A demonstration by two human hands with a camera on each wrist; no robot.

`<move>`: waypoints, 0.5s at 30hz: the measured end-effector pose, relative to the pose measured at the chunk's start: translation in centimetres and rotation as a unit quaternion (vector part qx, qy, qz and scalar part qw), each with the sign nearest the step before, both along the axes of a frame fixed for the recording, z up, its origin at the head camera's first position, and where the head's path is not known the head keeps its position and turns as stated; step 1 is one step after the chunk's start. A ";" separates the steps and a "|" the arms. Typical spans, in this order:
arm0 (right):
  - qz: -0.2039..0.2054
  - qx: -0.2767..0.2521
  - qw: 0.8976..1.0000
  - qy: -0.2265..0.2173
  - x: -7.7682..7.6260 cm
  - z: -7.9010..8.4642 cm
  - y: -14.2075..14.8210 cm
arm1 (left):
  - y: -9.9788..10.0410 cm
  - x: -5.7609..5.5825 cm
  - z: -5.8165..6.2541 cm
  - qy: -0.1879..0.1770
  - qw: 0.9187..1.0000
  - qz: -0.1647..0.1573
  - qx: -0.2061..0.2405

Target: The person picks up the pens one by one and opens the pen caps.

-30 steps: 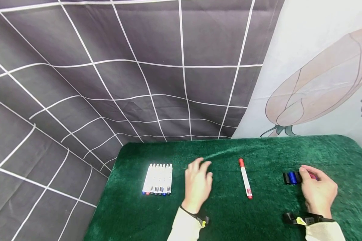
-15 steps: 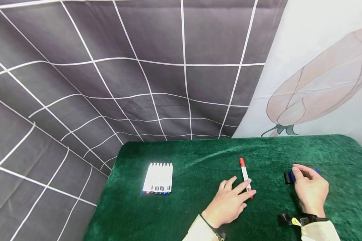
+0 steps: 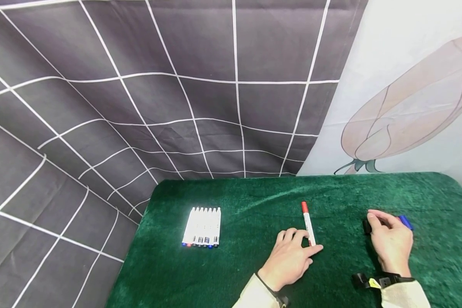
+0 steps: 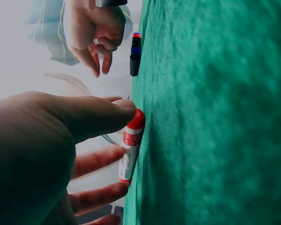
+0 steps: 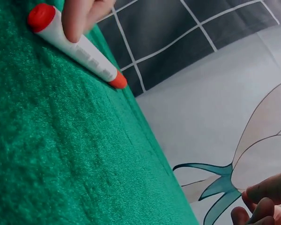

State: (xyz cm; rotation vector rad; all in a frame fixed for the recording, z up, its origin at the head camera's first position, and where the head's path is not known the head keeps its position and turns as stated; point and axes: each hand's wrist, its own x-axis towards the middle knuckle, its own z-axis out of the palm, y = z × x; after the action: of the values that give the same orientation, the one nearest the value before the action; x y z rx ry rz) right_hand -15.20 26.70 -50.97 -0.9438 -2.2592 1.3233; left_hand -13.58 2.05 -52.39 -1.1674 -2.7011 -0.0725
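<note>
My left hand (image 3: 286, 259) is low over the cloth, with thumb and fingers on either side of the near end of a red-and-white marker (image 3: 308, 220). In the left wrist view the thumb lies by the marker's red end (image 4: 137, 120), while the fingers reach along its other side. The marker's red cap (image 3: 304, 207) points away from me. My right hand (image 3: 392, 244) hovers with loosely bent fingers and nothing between them; it hides part of a row of short marker caps. A black cap (image 3: 367, 226) shows left of it and a blue cap (image 3: 406, 222) to its right.
Several white uncapped markers (image 3: 202, 226) lie side by side at the left, their coloured ends toward me. Green plush cloth (image 3: 254, 196) covers the table. Behind it hang a dark grid-patterned curtain (image 3: 200, 98) and a pale one with a flower print (image 3: 373, 141).
My left hand has come right and down from open cloth to the red marker, which has shifted slightly left. The right hand has drifted a little left over the caps.
</note>
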 end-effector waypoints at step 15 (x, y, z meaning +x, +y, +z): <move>0.010 -0.007 1.000 0.000 0.1 0.1 0.1 | -0.5 -0.9 -0.6 0.074 0.975 0.193 0.084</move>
State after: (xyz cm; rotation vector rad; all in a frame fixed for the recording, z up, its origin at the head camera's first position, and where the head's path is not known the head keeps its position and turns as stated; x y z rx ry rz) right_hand -15.10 26.82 -50.83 -0.9276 -2.2687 1.3492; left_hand -14.45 1.51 -53.03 -0.5629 -2.6733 -0.1456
